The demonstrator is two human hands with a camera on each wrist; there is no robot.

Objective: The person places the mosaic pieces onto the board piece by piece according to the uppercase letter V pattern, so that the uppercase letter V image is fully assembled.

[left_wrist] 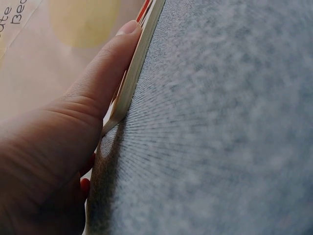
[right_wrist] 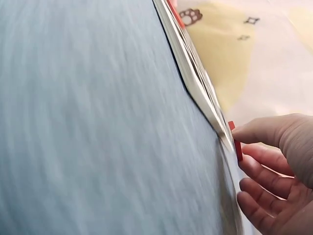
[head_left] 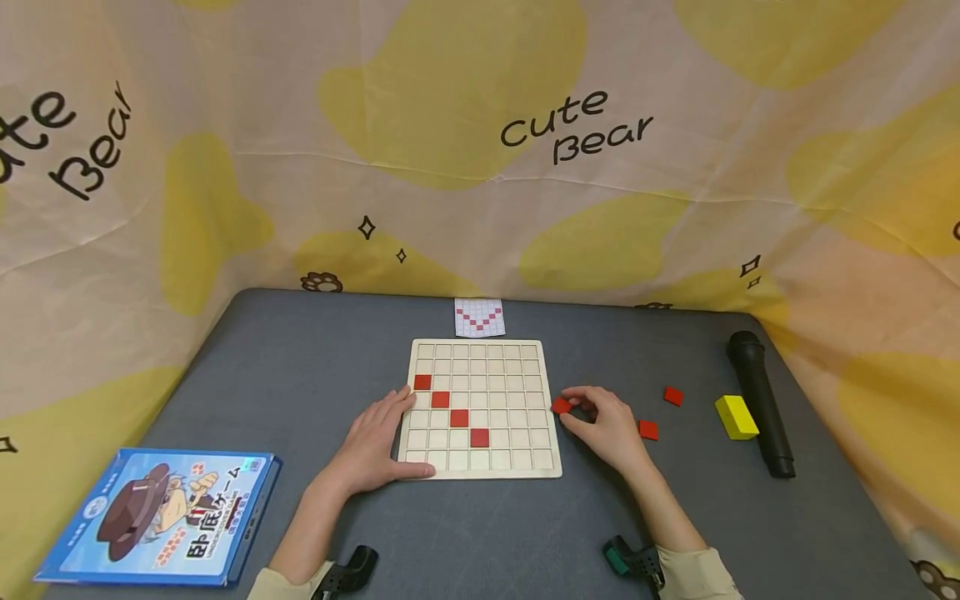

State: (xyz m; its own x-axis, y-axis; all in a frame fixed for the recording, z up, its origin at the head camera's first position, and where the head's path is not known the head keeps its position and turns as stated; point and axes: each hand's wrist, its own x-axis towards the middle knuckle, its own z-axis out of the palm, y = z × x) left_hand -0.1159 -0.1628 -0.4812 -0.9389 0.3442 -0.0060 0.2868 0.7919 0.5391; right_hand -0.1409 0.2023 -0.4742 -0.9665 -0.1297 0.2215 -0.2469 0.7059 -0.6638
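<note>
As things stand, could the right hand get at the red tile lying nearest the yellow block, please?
Probably yes: the right hand pinches another red tile, but the red tile lies uncovered on the grey table just beyond it, with nothing between.

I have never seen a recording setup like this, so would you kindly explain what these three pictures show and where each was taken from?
There is no machine: a person works with bare hands and wears three cameras. The wide picture comes from the head, looking down at a grey table. The other two come from the wrists, so they show each hand close up and tilted. On the table lies a wooden grid board with four red tiles in a diagonal, a pattern card behind it, two loose red tiles, a yellow block, a black microphone and a blue game box. The left hand rests flat against the board's edge. The right hand pinches a red tile beside the board.
</note>
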